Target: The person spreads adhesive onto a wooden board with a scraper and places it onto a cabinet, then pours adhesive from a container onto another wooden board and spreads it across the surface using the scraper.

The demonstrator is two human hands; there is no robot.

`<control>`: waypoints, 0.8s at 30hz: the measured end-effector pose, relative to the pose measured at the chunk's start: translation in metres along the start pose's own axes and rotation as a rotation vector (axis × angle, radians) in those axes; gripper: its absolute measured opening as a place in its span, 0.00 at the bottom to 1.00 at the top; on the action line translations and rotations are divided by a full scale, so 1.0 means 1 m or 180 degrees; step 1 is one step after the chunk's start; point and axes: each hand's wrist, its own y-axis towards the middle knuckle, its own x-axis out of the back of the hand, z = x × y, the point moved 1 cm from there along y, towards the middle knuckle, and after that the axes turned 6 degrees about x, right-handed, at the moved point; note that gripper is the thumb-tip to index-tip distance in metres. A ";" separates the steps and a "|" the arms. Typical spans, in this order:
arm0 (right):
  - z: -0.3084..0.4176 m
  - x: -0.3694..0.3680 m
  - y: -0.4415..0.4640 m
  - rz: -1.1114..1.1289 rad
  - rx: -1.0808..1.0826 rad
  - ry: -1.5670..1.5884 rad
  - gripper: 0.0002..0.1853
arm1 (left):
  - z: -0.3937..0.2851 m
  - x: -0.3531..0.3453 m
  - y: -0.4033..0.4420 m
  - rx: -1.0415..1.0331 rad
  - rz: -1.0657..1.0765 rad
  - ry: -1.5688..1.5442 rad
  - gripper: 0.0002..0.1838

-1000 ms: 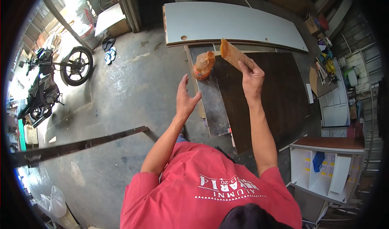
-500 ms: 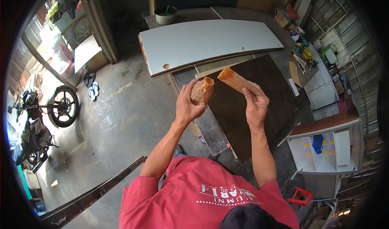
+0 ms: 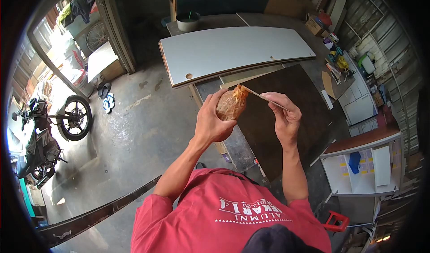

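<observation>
My left hand (image 3: 209, 122) is wrapped round a rounded, brownish clear container (image 3: 230, 106), whose mouth is smeared orange. I cannot tell whether it is a bottle or a bag. Pinched in my right hand (image 3: 286, 117) is a thin flat strip (image 3: 263, 97), seen nearly edge-on. The strip's far end meets the orange-smeared mouth of the container. Both hands are raised above a dark brown panel (image 3: 291, 136) lying on the worktable. Behind them is a long white panel (image 3: 237, 51) with a curved far edge.
A pot (image 3: 188, 22) stands at the back of the table. Tools (image 3: 338, 69) lie on the right. An open white cabinet (image 3: 383, 165) and a red stool (image 3: 336, 220) are at lower right. A motorcycle (image 3: 45, 138) and sandals (image 3: 108, 101) are to the left.
The strip has moved left and turned edge-on, so that its tip now meets the container's mouth. My left hand has tilted the container toward the strip.
</observation>
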 end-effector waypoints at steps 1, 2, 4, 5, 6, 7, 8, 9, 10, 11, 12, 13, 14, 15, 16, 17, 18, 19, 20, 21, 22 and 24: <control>0.000 -0.001 0.000 0.0015 0.0006 -0.0059 0.10 | -0.001 0.001 -0.001 -0.0006 -0.0004 0.0001 0.43; -0.001 -0.001 0.000 0.0030 0.0013 -0.0119 0.10 | -0.003 0.002 -0.002 -0.0008 -0.0012 0.0014 0.43; -0.005 0.000 -0.001 0.0041 0.0013 -0.0186 0.10 | -0.006 0.002 -0.003 -0.0014 -0.0026 0.0020 0.43; -0.007 0.001 -0.003 0.0053 0.0001 -0.0249 0.10 | -0.008 0.003 -0.005 -0.0019 -0.0040 0.0006 0.44; -0.009 0.002 -0.004 0.0059 0.0004 -0.0251 0.10 | -0.010 0.003 -0.006 -0.0023 -0.0055 -0.0008 0.44; -0.010 0.003 -0.004 0.0085 0.0029 -0.0302 0.11 | -0.011 0.003 -0.008 -0.0023 -0.0058 -0.0010 0.44; -0.012 0.005 -0.005 0.0109 0.0052 -0.0354 0.12 | -0.012 0.003 -0.009 -0.0047 -0.0082 -0.0045 0.44; -0.013 0.007 -0.007 0.0110 0.0054 -0.0356 0.12 | -0.014 0.003 -0.011 -0.0070 -0.0107 -0.0081 0.44; -0.014 0.010 -0.009 0.0123 0.0113 -0.0529 0.15 | -0.016 0.003 -0.013 -0.0070 -0.0107 -0.0082 0.44; -0.015 0.013 -0.010 0.0137 0.0171 -0.0699 0.17 | -0.019 0.004 -0.015 -0.0053 -0.0095 -0.0081 0.44; -0.012 0.016 -0.009 0.0142 0.0164 -0.0694 0.17 | -0.021 0.005 -0.016 -0.0029 -0.0082 -0.0079 0.45; -0.002 0.018 -0.006 0.0285 0.0597 -0.1229 0.19 | -0.022 0.005 -0.018 -0.0013 -0.0081 -0.0076 0.45; 0.006 0.021 -0.004 0.0427 0.1030 -0.1762 0.21 | -0.023 0.004 -0.019 -0.0031 -0.0100 0.0000 0.44; 0.011 0.024 -0.002 0.0529 0.1241 -0.1791 0.20 | -0.023 0.004 -0.020 -0.0048 -0.0109 0.0075 0.44; 0.017 0.027 0.001 0.0522 0.1209 -0.1792 0.20 | -0.022 0.003 -0.021 -0.0031 -0.0082 0.0082 0.44; 0.025 0.029 0.003 0.0722 0.1315 -0.1845 0.19 | -0.019 0.003 -0.022 -0.0031 -0.0108 0.0097 0.44; 0.032 0.031 0.005 0.0920 0.1417 -0.1900 0.18 | -0.018 0.002 -0.022 -0.0035 -0.0128 0.0110 0.43; 0.038 0.033 0.006 0.1050 0.1386 -0.1919 0.18 | -0.017 0.002 -0.022 -0.0026 -0.0087 0.0112 0.43; 0.043 0.036 0.006 0.1038 0.1343 -0.1934 0.18 | -0.016 0.003 -0.022 -0.0009 -0.0135 0.0116 0.43; 0.047 0.038 0.004 0.1374 0.1144 -0.1998 0.19 | -0.014 0.003 -0.022 0.0008 -0.0184 0.0121 0.43; 0.048 0.039 0.001 0.1706 0.0935 -0.2050 0.19 | -0.011 0.003 -0.021 0.0022 -0.0137 0.0126 0.43; 0.042 0.048 -0.007 0.1557 0.0594 -0.2253 0.19 | -0.001 0.003 -0.019 -0.0077 -0.0380 -0.0331 0.42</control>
